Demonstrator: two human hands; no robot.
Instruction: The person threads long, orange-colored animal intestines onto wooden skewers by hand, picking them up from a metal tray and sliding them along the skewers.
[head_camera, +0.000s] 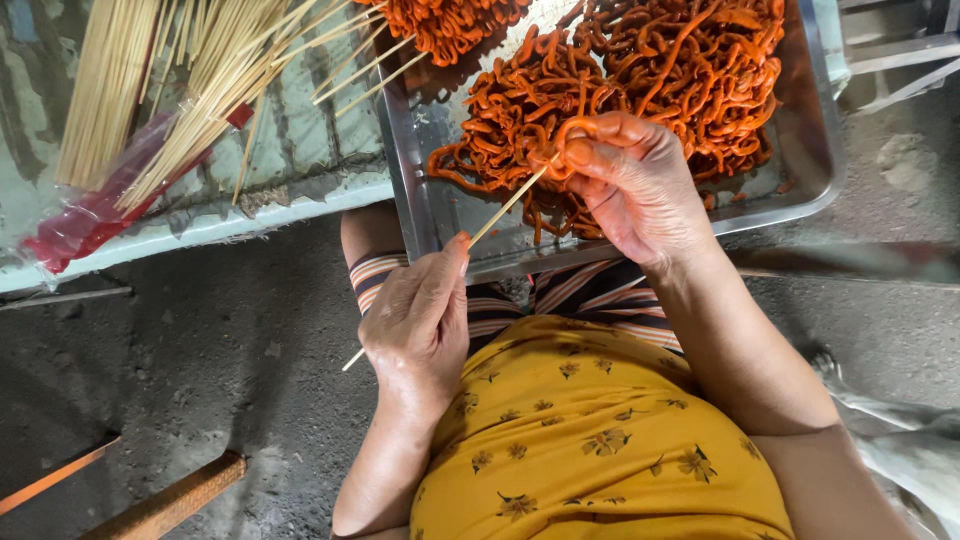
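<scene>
My left hand (418, 318) grips a thin bamboo skewer (505, 206) that slants up to the right over the tray's near rim. My right hand (632, 180) pinches an orange-red strip of marinated food (556, 150) against the skewer's tip. The strip belongs to a tangled heap of orange-red strips (650, 70) lying in a metal tray (812, 170). The skewer's lower end (352, 360) sticks out below my left hand.
A bundle of bare bamboo skewers (190, 90) lies on a pale green table (300, 190) to the left, partly on a red plastic bag (90, 220). Below is a grey concrete floor (200, 350) with wooden slats (160, 510) at the lower left.
</scene>
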